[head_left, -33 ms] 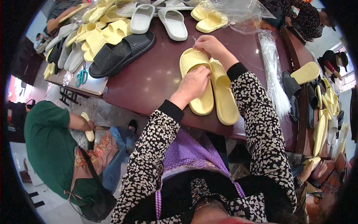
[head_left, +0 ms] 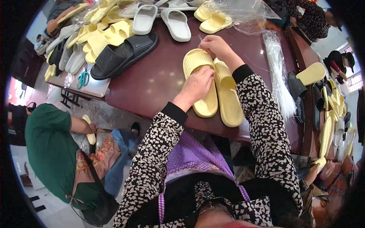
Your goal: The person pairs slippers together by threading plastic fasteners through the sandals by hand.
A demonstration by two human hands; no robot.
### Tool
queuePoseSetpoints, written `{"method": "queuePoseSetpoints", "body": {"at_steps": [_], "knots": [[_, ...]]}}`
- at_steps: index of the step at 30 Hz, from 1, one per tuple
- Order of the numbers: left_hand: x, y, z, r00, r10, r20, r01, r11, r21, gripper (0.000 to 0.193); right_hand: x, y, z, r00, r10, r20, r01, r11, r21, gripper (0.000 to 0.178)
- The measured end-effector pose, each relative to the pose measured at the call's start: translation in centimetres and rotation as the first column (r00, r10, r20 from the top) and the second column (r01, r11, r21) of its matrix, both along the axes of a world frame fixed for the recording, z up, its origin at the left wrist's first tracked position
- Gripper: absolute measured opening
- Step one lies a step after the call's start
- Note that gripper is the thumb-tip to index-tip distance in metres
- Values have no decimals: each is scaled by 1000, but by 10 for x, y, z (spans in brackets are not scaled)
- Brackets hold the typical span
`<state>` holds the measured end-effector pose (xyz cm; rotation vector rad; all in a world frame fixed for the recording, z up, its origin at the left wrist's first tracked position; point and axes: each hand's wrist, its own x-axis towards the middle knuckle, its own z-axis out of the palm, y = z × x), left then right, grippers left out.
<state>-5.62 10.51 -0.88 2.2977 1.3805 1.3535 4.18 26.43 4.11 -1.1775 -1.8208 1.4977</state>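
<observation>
A pair of pale yellow slide slippers lies side by side on the dark red table (head_left: pixel 148 91), toes pointing away from me. My left hand (head_left: pixel 197 84) rests over the left slipper (head_left: pixel 205 108), its fingers curled at the strap beside the gap between the two. Just beyond the right slipper's (head_left: pixel 230 106) strap is my right hand (head_left: pixel 217 47), its fingers pinched together. A thin pale strand shows at those fingertips. To the right lies a long bundle of clear plastic strands (head_left: pixel 279 72) in a wrapper.
Black slippers (head_left: pixel 123 55), grey slippers (head_left: pixel 176 24) and a heap of yellow slippers (head_left: pixel 108 36) fill the far left. Teal scissors (head_left: pixel 83 79) lie on a side table. More slippers (head_left: pixel 332 102) are at right. A person in green (head_left: pixel 51 152) bends at left.
My right hand has shifted very slightly. The slippers and my left hand stay almost in place.
</observation>
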Motion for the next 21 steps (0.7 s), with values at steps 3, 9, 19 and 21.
{"method": "queuePoseSetpoints", "body": {"at_steps": [3, 9, 19, 21], "knots": [[6, -6, 0, 989, 16, 145, -26, 998, 63, 15, 24, 3, -3, 983, -56, -178, 76, 991, 107, 10], [-1, 7, 42, 951, 142, 274, -183, 975, 129, 23, 66, -43, -1, 974, -7, -226, 98, 913, 397, 6], [18, 80, 58, 822, -61, 566, 412, 749, -518, 17, 74, -74, -4, 855, -196, -480, 366, 884, 290, 5], [18, 90, 36, 746, 25, 665, 382, 802, -460, 14, 81, -62, -18, 838, -213, -503, 401, 865, 303, 6]]}}
